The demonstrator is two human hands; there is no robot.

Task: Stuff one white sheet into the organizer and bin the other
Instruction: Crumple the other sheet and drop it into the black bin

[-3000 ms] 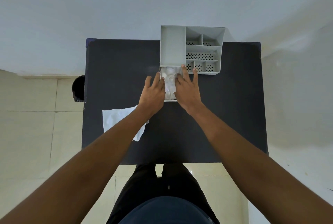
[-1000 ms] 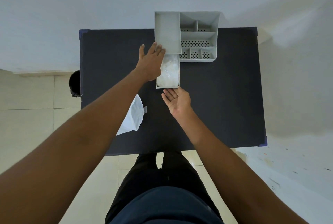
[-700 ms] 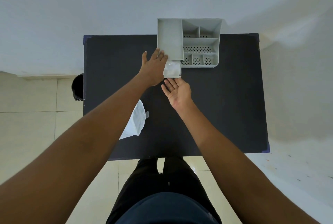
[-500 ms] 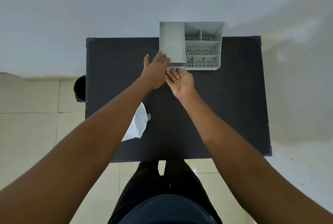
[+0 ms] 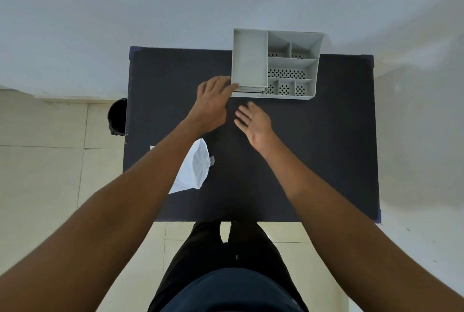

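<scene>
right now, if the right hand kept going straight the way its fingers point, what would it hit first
Probably the organizer: the right hand lies open, palm up, fingers aimed up and slightly left at its closed drawer front, with only bare table between. Height is unclear.

text: none readable | organizer (image 5: pixel 276 63): plain grey, no label | white sheet (image 5: pixel 193 168): blank | table (image 5: pixel 326 148): no markings | bin (image 5: pixel 116 117): no lettering visible
</scene>
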